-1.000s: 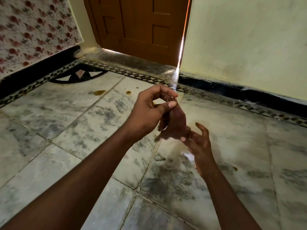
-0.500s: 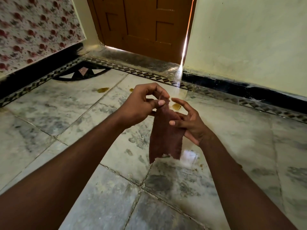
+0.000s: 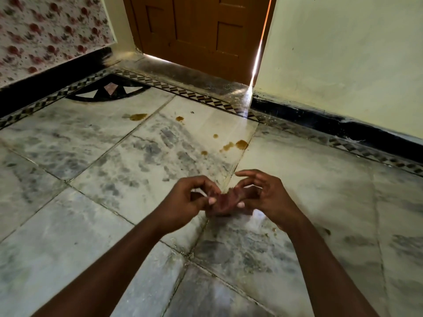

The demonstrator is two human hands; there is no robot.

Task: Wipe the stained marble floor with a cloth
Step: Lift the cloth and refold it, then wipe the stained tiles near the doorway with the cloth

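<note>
A small dark reddish-brown cloth point(image 3: 225, 202) is bunched between my two hands, above the marble floor point(image 3: 114, 170). My left hand point(image 3: 185, 202) pinches its left end with thumb and fingers. My right hand point(image 3: 266, 199) holds the right end at the thumb, its other fingers spread and curled over it. Yellow-brown stains lie on the floor ahead: a cluster point(image 3: 238, 145) just beyond my hands, a spot point(image 3: 179, 118) farther off, and a larger patch point(image 3: 137, 116) to the left. Small specks point(image 3: 273, 229) sit by my right wrist.
A brown wooden door point(image 3: 199, 30) stands slightly ajar ahead, light coming through its gap. A pale wall point(image 3: 343, 53) with black skirting runs on the right. On the left is a floral-patterned wall point(image 3: 45, 30). A patterned border point(image 3: 183, 92) edges the floor.
The cloth hung long from my left hand half a second ago; now it is gathered short between both hands, which have dropped lower. The view shifted, uncovering the stain cluster ahead.
</note>
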